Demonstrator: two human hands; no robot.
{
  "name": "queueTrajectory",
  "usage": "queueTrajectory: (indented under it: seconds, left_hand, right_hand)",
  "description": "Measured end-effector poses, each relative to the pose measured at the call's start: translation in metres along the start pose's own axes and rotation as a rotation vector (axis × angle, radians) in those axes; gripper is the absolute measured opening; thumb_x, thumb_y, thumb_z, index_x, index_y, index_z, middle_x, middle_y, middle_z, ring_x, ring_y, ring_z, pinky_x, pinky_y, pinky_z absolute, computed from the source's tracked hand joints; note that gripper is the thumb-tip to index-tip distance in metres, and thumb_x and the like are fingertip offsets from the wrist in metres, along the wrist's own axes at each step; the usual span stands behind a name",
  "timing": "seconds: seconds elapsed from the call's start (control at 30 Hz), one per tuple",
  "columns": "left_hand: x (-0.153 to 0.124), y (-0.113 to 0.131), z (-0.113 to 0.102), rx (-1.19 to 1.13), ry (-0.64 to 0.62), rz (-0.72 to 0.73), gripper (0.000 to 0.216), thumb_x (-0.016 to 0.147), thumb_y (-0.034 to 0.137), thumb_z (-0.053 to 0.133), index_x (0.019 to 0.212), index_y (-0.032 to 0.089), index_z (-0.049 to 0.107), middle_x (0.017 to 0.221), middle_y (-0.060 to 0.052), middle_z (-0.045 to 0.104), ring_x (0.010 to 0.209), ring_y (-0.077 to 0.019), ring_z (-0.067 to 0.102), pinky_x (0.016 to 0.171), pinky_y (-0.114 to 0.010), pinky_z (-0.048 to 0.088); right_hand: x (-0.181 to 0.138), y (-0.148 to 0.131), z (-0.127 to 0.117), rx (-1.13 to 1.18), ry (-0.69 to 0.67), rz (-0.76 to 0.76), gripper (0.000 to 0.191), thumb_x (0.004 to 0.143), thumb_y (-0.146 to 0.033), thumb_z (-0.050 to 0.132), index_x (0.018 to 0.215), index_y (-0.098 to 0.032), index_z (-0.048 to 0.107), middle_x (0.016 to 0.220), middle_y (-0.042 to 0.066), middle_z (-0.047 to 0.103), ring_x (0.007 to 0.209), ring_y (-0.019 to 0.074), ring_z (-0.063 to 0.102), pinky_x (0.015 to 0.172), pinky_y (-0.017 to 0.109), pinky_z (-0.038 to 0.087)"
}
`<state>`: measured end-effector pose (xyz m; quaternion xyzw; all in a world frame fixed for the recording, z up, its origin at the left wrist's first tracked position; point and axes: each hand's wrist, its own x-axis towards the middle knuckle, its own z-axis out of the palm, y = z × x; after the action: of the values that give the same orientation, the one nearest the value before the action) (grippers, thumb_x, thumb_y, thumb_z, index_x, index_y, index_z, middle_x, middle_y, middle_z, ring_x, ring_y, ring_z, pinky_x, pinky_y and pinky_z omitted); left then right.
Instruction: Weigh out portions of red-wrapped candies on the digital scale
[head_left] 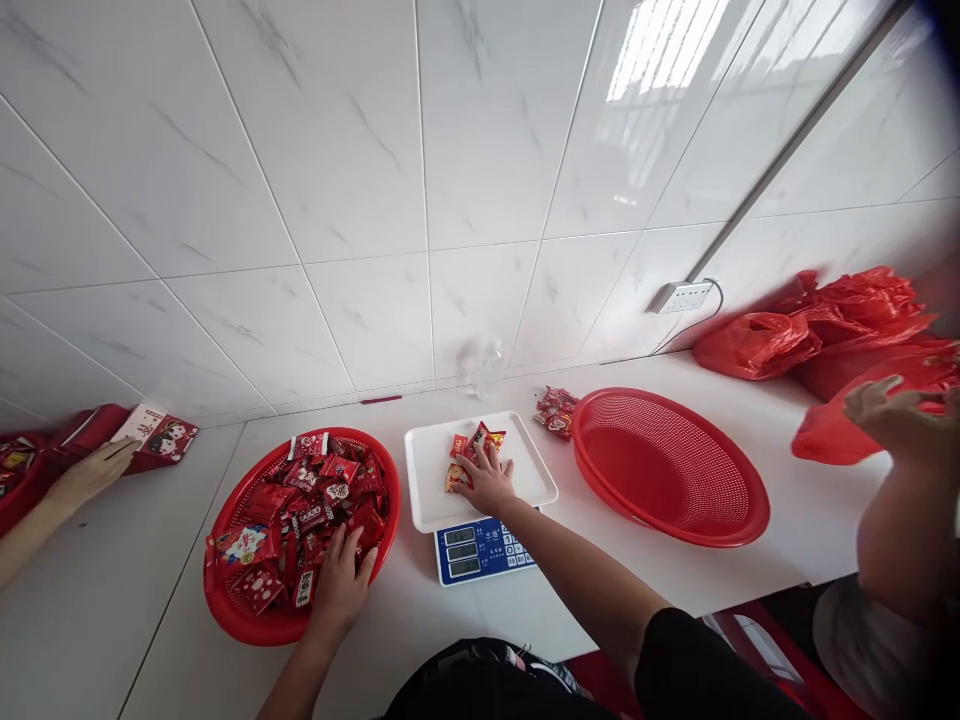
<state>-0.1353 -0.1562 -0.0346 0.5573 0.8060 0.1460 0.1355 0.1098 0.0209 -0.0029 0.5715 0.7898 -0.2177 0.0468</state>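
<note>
My left hand (341,583) reaches into a red basket (247,620) full of several red candy packets (307,500), its fingers curled among them. My right hand (487,480) lies on the white tray (536,470) of a blue-fronted scale (484,550), fingers spread over a few small red and orange packets (480,440). Whether the left hand grips a packet is hidden.
An empty red basket (667,465) sits to the right, with a few packets (556,410) behind it. Another person's hand (97,470) at far left touches a red box (157,435). A second person's hand (889,410) at right handles red plastic bags (840,320). A power strip (681,296) hangs on the tiled wall.
</note>
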Motion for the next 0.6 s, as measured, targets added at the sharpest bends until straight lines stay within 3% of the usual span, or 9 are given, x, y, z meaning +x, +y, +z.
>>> queueTrajectory:
  seconds: [0.2,0.4,0.5,0.57,0.6]
  left_hand:
    - [-0.019,0.013,0.002,0.003,0.055,0.062,0.05,0.085,0.045,0.032,0.118,0.015,0.053,0.135,-0.013,0.043,0.126,-0.0245,0.037,0.101,-0.041,0.035]
    - [-0.019,0.022,0.0,0.081,0.057,0.079,0.045,0.086,0.041,0.031,0.109,0.016,0.061,0.122,-0.011,0.057,0.118,-0.0242,0.047,0.096,-0.04,0.04]
    - [-0.021,0.023,0.0,0.111,0.059,0.069,0.044,0.086,0.042,0.032,0.107,0.017,0.062,0.12,-0.01,0.059,0.115,-0.0241,0.049,0.093,-0.039,0.042]
    - [-0.022,0.024,-0.002,0.123,0.054,0.069,0.044,0.086,0.042,0.031,0.108,0.018,0.061,0.121,-0.009,0.059,0.115,-0.0232,0.05,0.092,-0.038,0.043]
    - [-0.023,0.025,-0.002,0.129,0.053,0.07,0.045,0.086,0.042,0.031,0.108,0.018,0.061,0.12,-0.009,0.059,0.114,-0.0228,0.05,0.091,-0.037,0.043]
  right_hand:
    - [0.002,0.004,0.009,-0.005,0.259,-0.167,0.041,0.081,-0.048,0.049,0.116,-0.028,0.053,0.133,0.011,0.037,0.122,0.0294,0.031,0.095,0.046,0.028]
    - [0.0,0.006,0.004,0.051,0.358,-0.248,0.019,0.083,-0.034,0.051,0.097,-0.029,0.062,0.112,0.005,0.053,0.103,0.0209,0.046,0.085,0.033,0.039]
    - [-0.004,0.027,-0.012,0.093,0.465,-0.195,0.025,0.087,-0.033,0.043,0.099,-0.023,0.062,0.109,0.009,0.051,0.101,0.0206,0.046,0.087,0.033,0.038]
    - [-0.009,0.057,-0.03,0.124,0.567,-0.12,0.032,0.088,-0.034,0.037,0.102,-0.018,0.061,0.11,0.012,0.049,0.104,0.0223,0.044,0.09,0.036,0.037]
    - [-0.013,0.076,-0.039,0.163,0.682,-0.038,0.032,0.087,-0.037,0.039,0.099,-0.018,0.062,0.107,0.012,0.05,0.103,0.0231,0.044,0.089,0.036,0.038]
